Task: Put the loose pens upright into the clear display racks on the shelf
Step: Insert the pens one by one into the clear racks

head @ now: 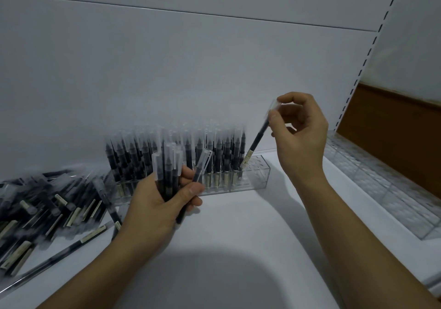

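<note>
A heap of loose pens lies at the left edge of the white shelf, dark barrels and clear caps crossing at all angles; the picture is blurred there.

Just right of the heap, the left hand grips a bunch of pens, fingers and thumb curled round the barrels and the clear caps pointing up. One pen in the bunch leans off to the right.

Behind that hand, near the back edge of the shelf, stands a clear rack. Its left and middle parts are packed with upright pens; the right end holds none.

Above that right end, a single pen is tilted, cap up and to the right. Its lower end meets the top of the rack just beside the last upright pen; whether it sits in a hole cannot be told. The right hand pinches the cap between thumb and forefinger, the other fingers loosely curled.

Along the right edge of the shelf lies a second clear rack, with a slotted post rising behind it.
</note>
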`<control>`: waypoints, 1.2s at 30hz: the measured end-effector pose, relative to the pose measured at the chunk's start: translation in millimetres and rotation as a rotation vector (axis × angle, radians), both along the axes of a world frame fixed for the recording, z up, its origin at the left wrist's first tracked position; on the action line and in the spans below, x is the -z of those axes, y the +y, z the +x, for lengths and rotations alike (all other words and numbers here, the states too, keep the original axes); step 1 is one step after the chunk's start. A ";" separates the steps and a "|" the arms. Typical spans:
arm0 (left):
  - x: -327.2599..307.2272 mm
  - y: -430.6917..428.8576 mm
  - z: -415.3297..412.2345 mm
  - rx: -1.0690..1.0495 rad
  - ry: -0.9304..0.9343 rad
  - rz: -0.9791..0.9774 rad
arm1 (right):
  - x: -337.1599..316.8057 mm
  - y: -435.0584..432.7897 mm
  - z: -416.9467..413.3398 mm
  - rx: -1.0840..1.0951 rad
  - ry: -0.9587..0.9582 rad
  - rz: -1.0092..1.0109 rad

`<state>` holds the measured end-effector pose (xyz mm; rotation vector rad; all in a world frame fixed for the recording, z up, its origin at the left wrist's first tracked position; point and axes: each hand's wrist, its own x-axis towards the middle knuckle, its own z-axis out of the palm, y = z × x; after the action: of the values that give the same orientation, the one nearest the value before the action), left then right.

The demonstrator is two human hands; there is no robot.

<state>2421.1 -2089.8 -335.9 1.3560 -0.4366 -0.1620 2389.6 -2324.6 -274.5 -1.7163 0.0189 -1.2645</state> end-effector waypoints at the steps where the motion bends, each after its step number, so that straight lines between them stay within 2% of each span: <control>1: -0.5 0.0 -0.6 0.001 -0.001 0.001 | 0.3 0.7 0.4 -0.003 0.006 -0.017; 19: 4.2 -0.3 0.5 -0.034 -0.016 0.111 | 2.1 3.2 -0.8 -0.040 0.031 -0.157; 28: 4.9 0.8 1.3 -0.012 -0.025 0.100 | 6.6 7.0 -1.3 -0.096 0.169 -0.230; 36: 4.7 0.9 1.6 0.018 0.018 0.058 | 7.1 7.4 -1.2 -0.092 0.216 -0.262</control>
<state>2422.7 -2088.9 -340.6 1.4062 -0.4320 -0.2033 2388.4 -2317.2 -281.6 -2.0493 -0.1008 -1.0445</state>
